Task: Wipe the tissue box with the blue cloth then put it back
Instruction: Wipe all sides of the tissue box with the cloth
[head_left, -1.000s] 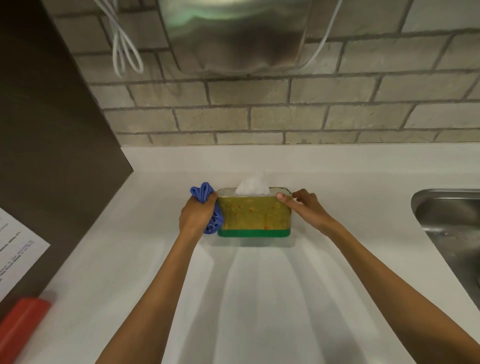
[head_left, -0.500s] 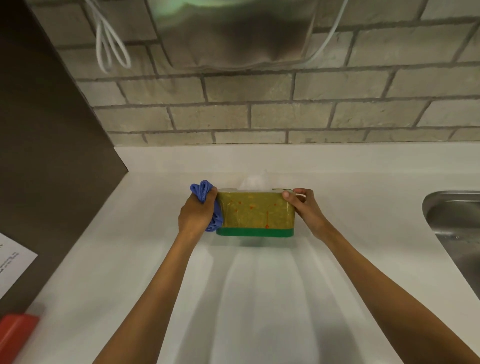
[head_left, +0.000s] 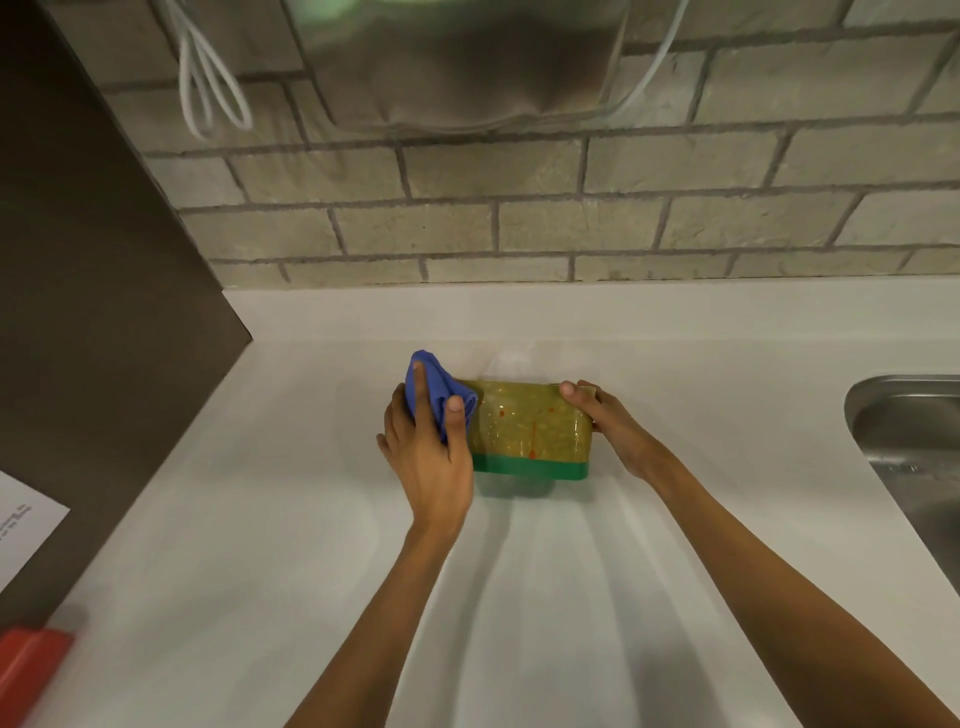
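The tissue box (head_left: 535, 426) is olive-yellow with a green band along its base and small red spots on its front. It stands on the white counter (head_left: 363, 545), tilted back a little. My left hand (head_left: 428, 457) is closed around the bunched blue cloth (head_left: 434, 392) and presses it against the box's upper left corner. At the box's right end, my right hand (head_left: 613, 423) grips the top corner, thumb on the front edge. The white tissue on top shows only as a faint blur.
A brick wall (head_left: 519, 223) runs behind the counter, with a steel dispenser (head_left: 457, 57) and a looped white cable (head_left: 208, 88) above. A steel sink (head_left: 914, 457) lies at the right. A dark panel (head_left: 93, 260), a paper sheet (head_left: 21, 525) and a red object (head_left: 31, 670) are at the left.
My left hand has lifted the cloth from the box's left side up onto its top left corner. The box has tipped back, so the tissue on top is now barely visible.
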